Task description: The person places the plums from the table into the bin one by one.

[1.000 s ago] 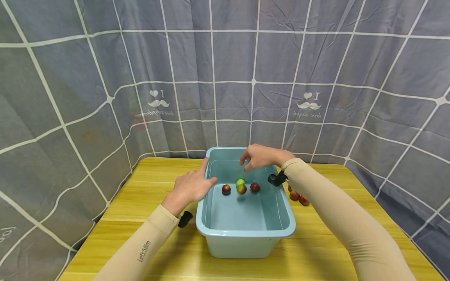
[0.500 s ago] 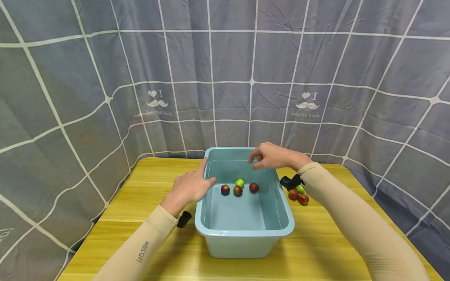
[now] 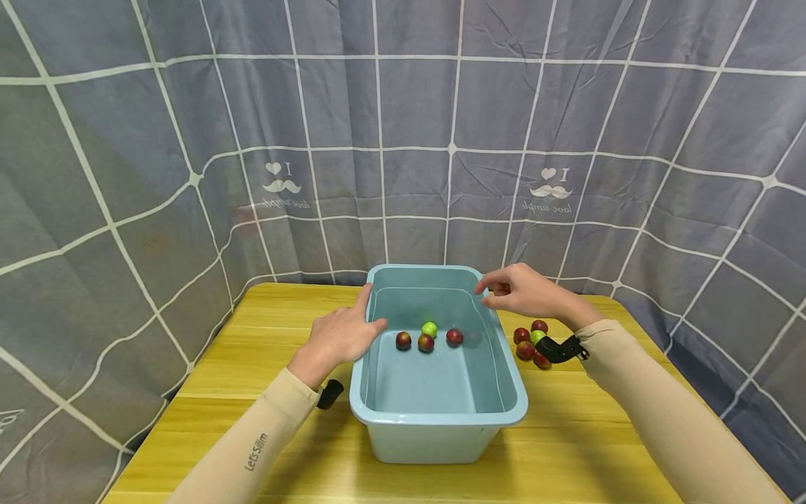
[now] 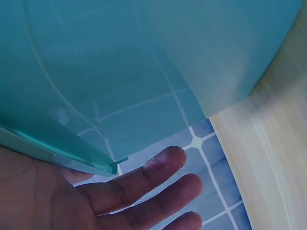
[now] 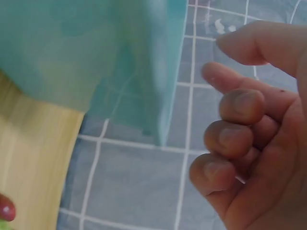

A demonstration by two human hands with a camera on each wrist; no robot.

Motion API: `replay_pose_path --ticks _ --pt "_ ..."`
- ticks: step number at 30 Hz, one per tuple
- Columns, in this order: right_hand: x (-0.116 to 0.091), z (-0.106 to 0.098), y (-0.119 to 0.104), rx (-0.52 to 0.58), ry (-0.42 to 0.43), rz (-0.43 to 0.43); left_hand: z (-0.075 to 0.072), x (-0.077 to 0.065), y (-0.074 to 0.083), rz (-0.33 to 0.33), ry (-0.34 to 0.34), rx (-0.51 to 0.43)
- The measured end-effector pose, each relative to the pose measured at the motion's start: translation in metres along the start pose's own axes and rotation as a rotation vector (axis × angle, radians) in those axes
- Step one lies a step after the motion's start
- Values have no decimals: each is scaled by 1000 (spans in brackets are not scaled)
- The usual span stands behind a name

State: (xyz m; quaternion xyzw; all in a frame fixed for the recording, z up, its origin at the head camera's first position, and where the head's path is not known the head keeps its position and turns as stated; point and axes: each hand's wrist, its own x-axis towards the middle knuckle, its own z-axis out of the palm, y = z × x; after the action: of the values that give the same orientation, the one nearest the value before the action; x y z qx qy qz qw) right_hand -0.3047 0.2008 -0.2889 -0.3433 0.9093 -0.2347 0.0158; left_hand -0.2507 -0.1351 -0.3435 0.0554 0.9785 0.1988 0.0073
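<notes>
A light blue plastic basin [image 3: 439, 418] stands in the middle of the table. Three dark red, plum-like fruits [image 3: 455, 337] and one green fruit [image 3: 429, 329] lie on its floor. My left hand [image 3: 340, 336] rests on the basin's left rim, thumb over the inside; its straight fingers [image 4: 163, 163] reach along the outside in the left wrist view. Over the right rim hovers my right hand [image 3: 525, 290], loosely curled and holding nothing, as the right wrist view also shows between thumb and fingers [image 5: 235, 103]. Below its wrist is a cluster of several red fruits [image 3: 525, 350] around a green one [image 3: 537, 337].
The yellow wood-grain table [image 3: 283, 308] extends on both sides of the basin. A grey curtain with white grid lines [image 3: 415, 182] hangs close behind the table and along its sides. A black wrist camera [image 3: 557, 348] sits on my right sleeve, partly covering the fruit cluster.
My right hand has moved right, from over the basin's inside to its right rim. A red-and-green fruit below it has dropped and settled among the others. My left hand has stayed put.
</notes>
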Motion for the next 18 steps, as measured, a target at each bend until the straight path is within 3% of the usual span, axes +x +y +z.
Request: replay_pose_path --ticks 18 --pt "-59 17 44 185 226 101 0 0 -1 -1 -2 1"
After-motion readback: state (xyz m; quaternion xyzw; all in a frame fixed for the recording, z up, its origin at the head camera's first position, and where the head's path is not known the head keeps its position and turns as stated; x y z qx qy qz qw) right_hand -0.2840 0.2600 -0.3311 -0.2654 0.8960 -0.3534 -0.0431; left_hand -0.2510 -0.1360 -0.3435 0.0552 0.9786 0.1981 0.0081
